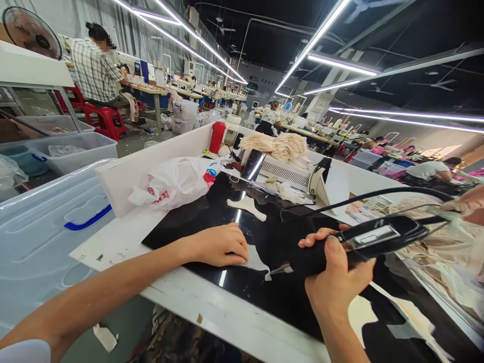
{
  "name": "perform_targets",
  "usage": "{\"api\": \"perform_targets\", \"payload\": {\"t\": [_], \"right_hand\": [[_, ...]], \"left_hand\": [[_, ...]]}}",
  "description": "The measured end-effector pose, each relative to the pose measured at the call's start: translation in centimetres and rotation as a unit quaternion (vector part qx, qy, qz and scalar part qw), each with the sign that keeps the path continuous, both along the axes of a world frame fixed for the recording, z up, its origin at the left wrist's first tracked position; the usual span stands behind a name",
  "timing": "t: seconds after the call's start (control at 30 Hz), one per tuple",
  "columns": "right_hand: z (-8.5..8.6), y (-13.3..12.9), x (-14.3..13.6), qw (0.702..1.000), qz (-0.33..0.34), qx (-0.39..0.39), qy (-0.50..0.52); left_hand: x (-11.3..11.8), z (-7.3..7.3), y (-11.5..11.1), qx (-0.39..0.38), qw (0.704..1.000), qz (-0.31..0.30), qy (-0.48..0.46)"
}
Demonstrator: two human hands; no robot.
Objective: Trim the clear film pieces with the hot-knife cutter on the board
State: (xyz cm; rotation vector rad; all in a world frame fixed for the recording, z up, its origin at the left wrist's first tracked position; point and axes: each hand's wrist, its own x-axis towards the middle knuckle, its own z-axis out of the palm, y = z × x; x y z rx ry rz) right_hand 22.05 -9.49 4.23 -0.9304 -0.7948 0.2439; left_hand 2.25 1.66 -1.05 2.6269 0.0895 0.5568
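My right hand point(338, 277) is wrapped round a black corded handheld tool point(385, 239) with a silver panel on its body. The tool's narrow metal tip point(283, 268) points left and meets the corner of a small white fabric piece point(257, 258). My left hand point(221, 245) presses on that piece's left side with curled fingers, the thumb hidden. Under both lies a glossy black sheet point(212, 214). A second cut white piece point(247, 206) rests farther back, and cream pieces point(361, 315) lie beside my right forearm.
A white plastic bag point(177, 179) sits at the back left of the table, near a red container point(217, 137). Cream fabric point(278, 146) is stacked on a slotted white box. Loose fabric point(442, 252) heaps at right, by another person's hand point(469, 204). A lidded bin point(49, 222) stands left.
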Motion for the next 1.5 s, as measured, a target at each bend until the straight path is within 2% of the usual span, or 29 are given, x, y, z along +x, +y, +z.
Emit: {"api": "perform_targets", "payload": {"t": [0.13, 0.23, 0.33, 0.47, 0.67, 1.03, 1.5], "right_hand": [[0.0, 1.0, 0.9, 0.999, -0.033, 0.007, -0.019], [0.3, 1.4, 0.8, 0.998, -0.047, 0.017, -0.022], [0.8, 1.2, 0.1, 0.999, -0.032, 0.024, -0.016], [1.3, 0.4, -1.7, 1.000, 0.021, 0.020, -0.004], [1.2, 0.2, -3.6, 0.999, 0.048, 0.015, 0.008], [0.6, -0.4, -3.3, 0.998, 0.064, 0.010, 0.004], [0.5, -0.1, -3.1, 0.999, 0.038, 0.007, -0.020]], "left_hand": [[0.2, -0.1, -0.6, -0.038, 0.999, -0.036, 0.000], [0.3, -0.1, -0.9, -0.054, 0.998, -0.040, -0.012], [0.4, -0.1, -1.0, -0.061, 0.998, -0.033, -0.010], [0.5, 0.0, -1.2, -0.047, 0.998, -0.032, 0.002], [0.4, 0.3, -1.1, -0.042, 0.999, -0.025, 0.014], [0.4, 0.2, -1.0, -0.042, 0.999, -0.030, 0.013], [0.5, 0.2, -1.0, -0.036, 0.999, -0.021, -0.002]]}}
